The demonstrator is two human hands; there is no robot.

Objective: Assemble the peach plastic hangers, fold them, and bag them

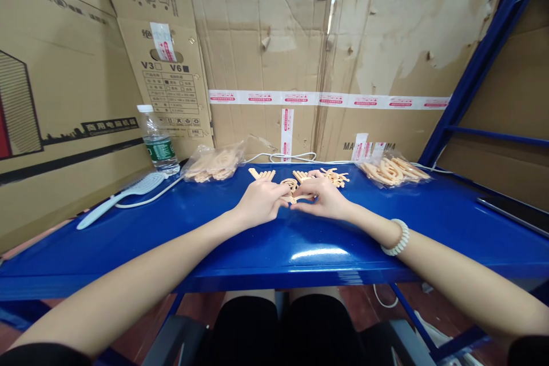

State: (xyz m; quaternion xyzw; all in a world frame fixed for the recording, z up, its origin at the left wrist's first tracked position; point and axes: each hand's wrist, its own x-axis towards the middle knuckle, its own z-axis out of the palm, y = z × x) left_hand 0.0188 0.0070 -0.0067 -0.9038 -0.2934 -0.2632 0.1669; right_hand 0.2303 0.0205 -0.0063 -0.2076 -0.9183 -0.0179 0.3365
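Note:
My left hand (pixel 262 203) is closed, its fingertips pinched at the left end of a small pale tan curved piece (pixel 303 199). From the other side my right hand (pixel 325 197) grips the same piece between thumb and fingers. The two hands nearly meet over the blue tabletop. Just behind them lies a ring-shaped tan piece (pixel 289 183), partly covered by the fingers. A row of tan sticks (pixel 262 174) fans out behind my left hand. Beyond my right hand are more sticks (pixel 301 175) and a loose heap of thin tan pieces (pixel 337 177). Their material is unclear.
Clear plastic bags of tan pieces stand back left (pixel 214 163) and back right (pixel 390 170). Left are a water bottle (pixel 159 146) and a pale blue hairbrush (pixel 124 194). A dark phone-like slab (pixel 514 214) lies right. Cardboard (pixel 266 57) walls the back; a white cable (pixel 295 156) runs along it.

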